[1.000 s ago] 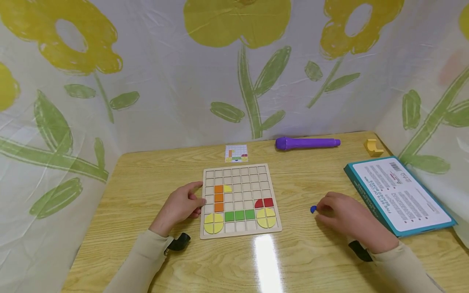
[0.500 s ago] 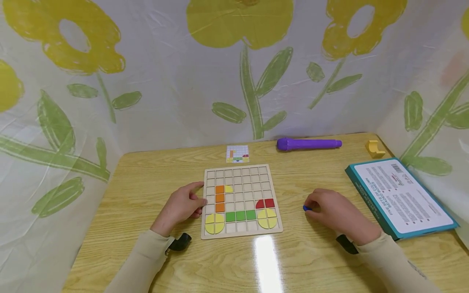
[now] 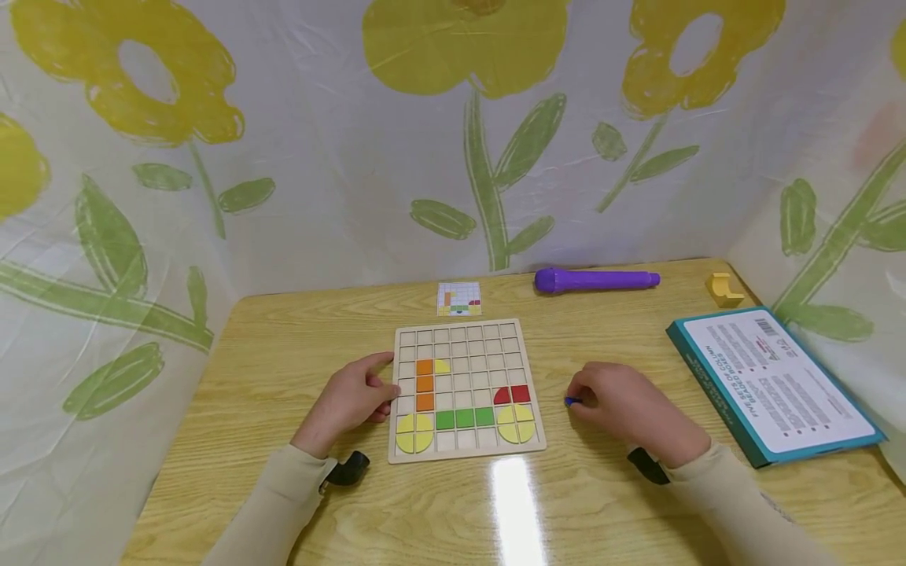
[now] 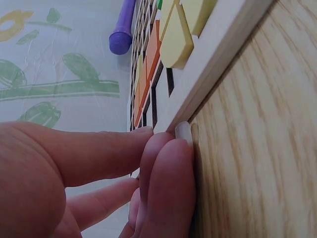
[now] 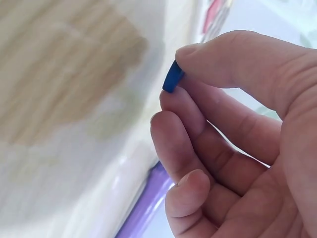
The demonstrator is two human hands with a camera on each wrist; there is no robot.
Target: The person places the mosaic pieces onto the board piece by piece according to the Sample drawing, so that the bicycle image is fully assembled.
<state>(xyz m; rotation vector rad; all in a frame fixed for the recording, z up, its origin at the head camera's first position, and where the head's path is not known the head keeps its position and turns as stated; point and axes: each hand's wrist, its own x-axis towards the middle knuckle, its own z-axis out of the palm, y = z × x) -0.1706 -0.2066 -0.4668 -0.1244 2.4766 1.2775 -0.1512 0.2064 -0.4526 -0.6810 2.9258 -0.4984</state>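
Note:
A square wooden grid board (image 3: pixel 484 359) lies on the table with orange, yellow, green and red flat tiles set in its cells. At its left edge, my left hand (image 3: pixel 350 395) holds the rim, the thumb on the upper side and the fingers curled against the side, as the left wrist view shows. To the right of the board, my right hand (image 3: pixel 623 405) pinches a small blue tile (image 5: pixel 173 77) between thumb and fingertips. Most of that tile is hidden by the fingers in the head view.
Behind the board lies a small pattern card (image 3: pixel 458 299) printed with a coloured grid. A purple toy microphone (image 3: pixel 598 280) and a yellow curved block (image 3: pixel 723 290) are along the back edge. A teal and white box (image 3: pixel 778 377) sits at the right of the table (image 3: pixel 283 338).
My right hand has moved left toward the board, carrying the blue tile. The left hand keeps its hold on the board's edge.

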